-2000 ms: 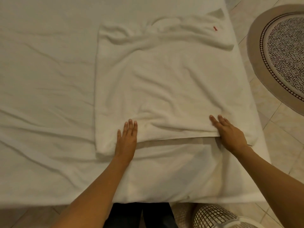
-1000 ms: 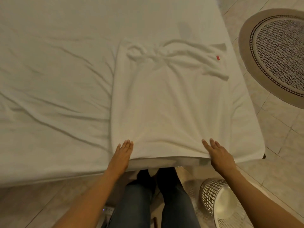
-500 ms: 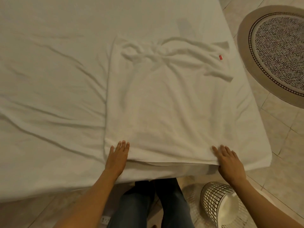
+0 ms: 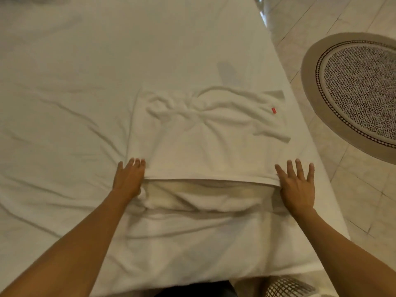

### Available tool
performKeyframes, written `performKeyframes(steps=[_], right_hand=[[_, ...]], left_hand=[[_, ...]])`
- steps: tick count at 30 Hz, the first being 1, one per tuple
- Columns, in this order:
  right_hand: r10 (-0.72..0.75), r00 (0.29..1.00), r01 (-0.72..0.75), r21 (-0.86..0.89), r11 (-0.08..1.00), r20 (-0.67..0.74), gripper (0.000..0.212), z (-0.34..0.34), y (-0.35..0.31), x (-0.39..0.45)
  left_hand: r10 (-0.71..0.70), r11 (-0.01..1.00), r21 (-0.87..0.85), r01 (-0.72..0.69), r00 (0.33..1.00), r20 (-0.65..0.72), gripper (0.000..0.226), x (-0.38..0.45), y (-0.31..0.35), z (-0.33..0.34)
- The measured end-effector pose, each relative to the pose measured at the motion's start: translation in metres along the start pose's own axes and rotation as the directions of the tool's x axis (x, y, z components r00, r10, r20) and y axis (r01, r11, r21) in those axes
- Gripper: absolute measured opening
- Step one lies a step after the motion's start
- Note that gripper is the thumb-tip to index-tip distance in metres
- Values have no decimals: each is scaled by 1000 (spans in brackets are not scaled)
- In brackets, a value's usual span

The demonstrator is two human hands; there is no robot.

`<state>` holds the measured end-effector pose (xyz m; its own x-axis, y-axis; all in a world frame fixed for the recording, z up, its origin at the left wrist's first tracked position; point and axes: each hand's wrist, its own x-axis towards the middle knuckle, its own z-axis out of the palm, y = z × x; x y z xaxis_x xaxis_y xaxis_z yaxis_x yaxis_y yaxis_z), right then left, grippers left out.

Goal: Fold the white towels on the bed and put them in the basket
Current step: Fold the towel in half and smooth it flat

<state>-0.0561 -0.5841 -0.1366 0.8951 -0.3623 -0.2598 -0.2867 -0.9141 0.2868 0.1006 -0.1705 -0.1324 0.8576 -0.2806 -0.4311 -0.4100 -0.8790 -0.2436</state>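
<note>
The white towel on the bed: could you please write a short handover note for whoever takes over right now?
Left hand: flat, fingers straight, on the near left corner of the white towel.
Right hand: flat, fingers spread, on the near right corner.
The towel lies on the bed, near edge lifted and doubled, far end bunched by the red tag.
Basket: on the floor, lower right.
Done: towel laid out.
Left: fold it, put it in the basket.

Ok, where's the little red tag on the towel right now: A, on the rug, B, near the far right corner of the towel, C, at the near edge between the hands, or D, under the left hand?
B: the red tag sits by the far right corner of the towel, well away from the left hand and right hand at its near edge.
</note>
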Motion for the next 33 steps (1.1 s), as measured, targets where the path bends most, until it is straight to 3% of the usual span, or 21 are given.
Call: performKeyframes(steps=[3,7,13,19,26,30,33], right_hand=[[-40,993,38,-24,999,-113,67,-20,9,58],[-39,979,35,-22,999,-202,76,-42,12,128],[-5,975,-1,-26,1000,-224,72,-55,3,210],[-1,978,-11,-54,998,-208,66,-66,-6,281],[79,959,-75,25,997,-274,72,-76,-22,352],[112,942,-61,166,984,-315,83,-53,-53,360],[-29,964,94,237,967,-266,67,-26,-88,348]], left_hand=[[-7,1000,25,10,995,-96,74,46,-6,-28],[-102,990,-113,84,980,-170,70,99,-5,-53],[-233,954,-215,208,967,-99,70,165,-12,-78],[-274,957,-141,252,945,-176,69,239,-25,-102],[-415,903,-240,356,865,-281,70,320,-22,-128],[-340,939,-208,275,841,-420,68,336,11,-107],[-154,944,-328,37,927,-341,62,327,51,-67]])
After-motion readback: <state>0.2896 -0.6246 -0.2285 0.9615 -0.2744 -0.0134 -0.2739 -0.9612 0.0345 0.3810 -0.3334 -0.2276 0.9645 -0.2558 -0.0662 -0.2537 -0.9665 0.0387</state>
